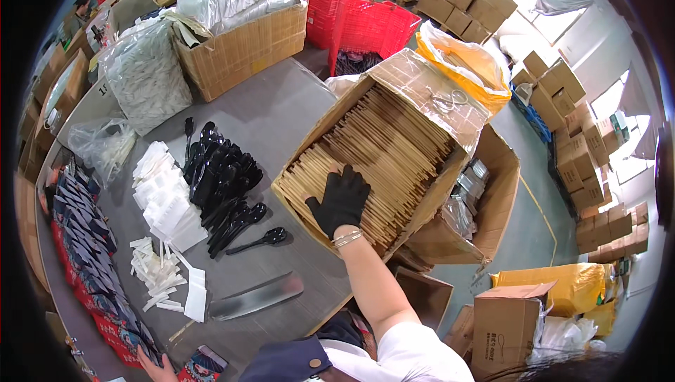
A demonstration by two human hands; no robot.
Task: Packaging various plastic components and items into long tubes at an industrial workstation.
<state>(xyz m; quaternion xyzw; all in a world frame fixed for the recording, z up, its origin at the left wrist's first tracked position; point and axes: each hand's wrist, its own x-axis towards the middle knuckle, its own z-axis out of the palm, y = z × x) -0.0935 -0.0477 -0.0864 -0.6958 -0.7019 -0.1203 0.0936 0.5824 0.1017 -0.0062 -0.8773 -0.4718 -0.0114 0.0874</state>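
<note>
Well, from my end the grey table [281, 108] takes up most of the view, and on its right side sits an open cardboard box [408, 73], tilted across the picture. Packed inside are slim tan sticks [383, 136], dull and straw-coloured, lying side by side in tight, slightly uneven ranks that fill most of the box. Along the table's left edge I see a long overlapping row of printed packets [88, 241], dark blue with red ends. Between them lie glossy black spoons [218, 171] in a heap, with white paper slips [165, 199] just beside. My right hand [342, 203], in a black glove, lies palm down on the sticks, thumb wide of the fingers. My bare left hand [159, 371], partly cut off, is at the row's near end; I cannot tell whether its fingers grip anything.
</note>
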